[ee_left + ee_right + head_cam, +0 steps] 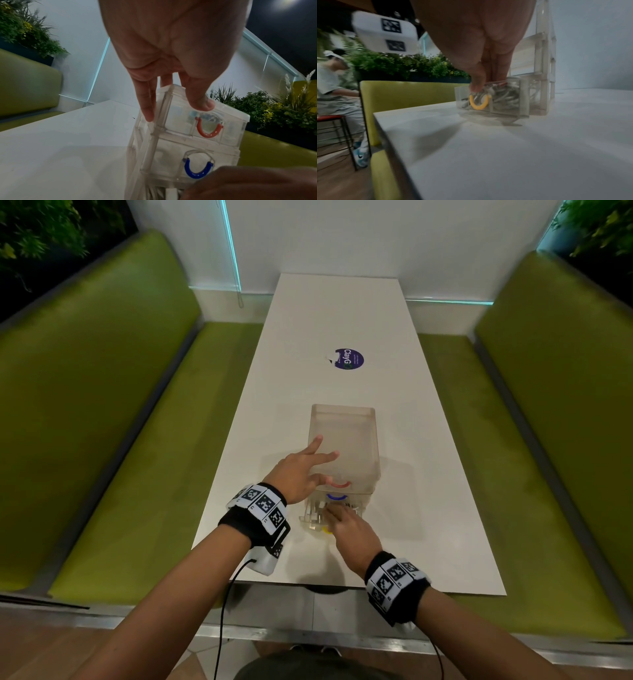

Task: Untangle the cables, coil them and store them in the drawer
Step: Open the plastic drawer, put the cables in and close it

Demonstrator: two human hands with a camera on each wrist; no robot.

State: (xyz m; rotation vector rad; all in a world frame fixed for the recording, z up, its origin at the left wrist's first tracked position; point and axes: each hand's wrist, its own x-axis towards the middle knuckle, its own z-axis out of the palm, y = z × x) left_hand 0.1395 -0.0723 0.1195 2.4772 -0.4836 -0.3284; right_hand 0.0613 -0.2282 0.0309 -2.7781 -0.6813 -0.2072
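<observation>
A clear plastic drawer unit [342,440] [180,135] stands near the front of the white table. Its red handle [208,129] and blue handle [198,170] mark two closed drawers. The bottom drawer [505,106], with a yellow handle [478,104], is pulled out and holds a pile of grey-white cables [505,94]. My left hand [301,470] rests on the unit's top front corner, fingers straight and spread, thumb on the front. My right hand [339,517] [486,83] reaches down into the bottom drawer, fingers on the cables, thumb at the drawer's front rim.
The white table [342,320] carries a round purple sticker [349,359] beyond the unit. Green benches run along the left [137,440] and right [513,440]. A seated person [334,81] and plants show behind the bench in the right wrist view.
</observation>
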